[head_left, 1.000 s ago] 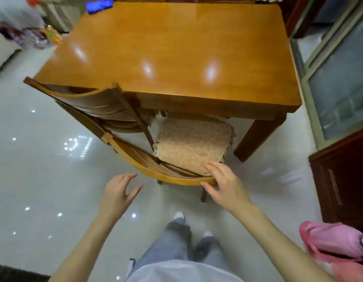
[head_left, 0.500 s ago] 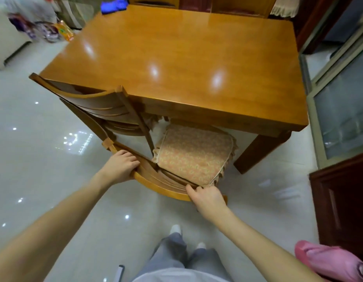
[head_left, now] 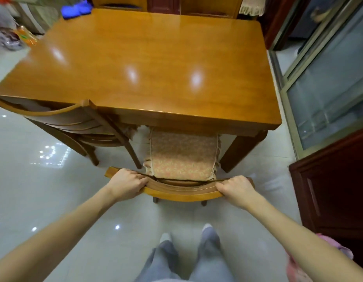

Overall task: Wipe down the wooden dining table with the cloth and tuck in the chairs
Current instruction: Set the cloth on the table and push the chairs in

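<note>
Chairs look to be the job in hand now. Both grips are closed over the curved top rail of the near chair: the left grip wraps one end and the right grip the other, with bare rail between them. Just beyond the grips its patterned cushion runs forward, and its far part is already under the near edge of the counter. I'd say this chair is partly tucked and wants a straight push.

Out past the left grip a second chair stands skewed, its back rail up against the counter's corner; that one looks not yet squared. Far ahead of both grips the counter top is bare and glossy. The blue cloth sits at the far left corner, well apart from either grip. From that I judge the wiping finished, though shine alone proves little.

Some things I can't settle. It is unclear whether the cloth lies on the counter or on something just behind it. Two more chair backs beyond the far edge are cut off at the top, so how far in they sit is anyone's guess. The near chair's front legs are hidden under the counter. Below the right grip's forearm a pink thing is cropped and blurred; I can't name it.
</note>
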